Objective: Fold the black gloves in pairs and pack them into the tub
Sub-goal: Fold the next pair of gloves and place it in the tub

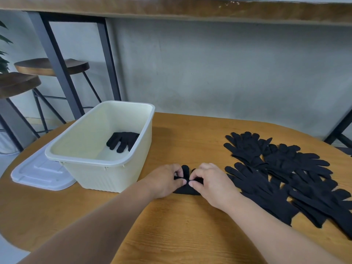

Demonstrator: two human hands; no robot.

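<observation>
Both hands pinch one folded glove pair [185,189]; left hand [165,182] and right hand [210,184] sit together on it. Its tub [133,121] lies up and left, nearer the left hand.

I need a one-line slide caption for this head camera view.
Both hands, left and right, pinch a black glove pair beside the cream tub.

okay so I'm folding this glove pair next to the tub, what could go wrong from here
Both hands, left hand and right hand, pinch only the middle of the glove pair, so the fold may spring open when lifted toward the tub.

The loose gloves lie overlapped just beside the right hand; a sweep could drag one along or mix up pairs.

The tub sits partly on its lid near the table edge, so a bump might tip or shift it.
</observation>
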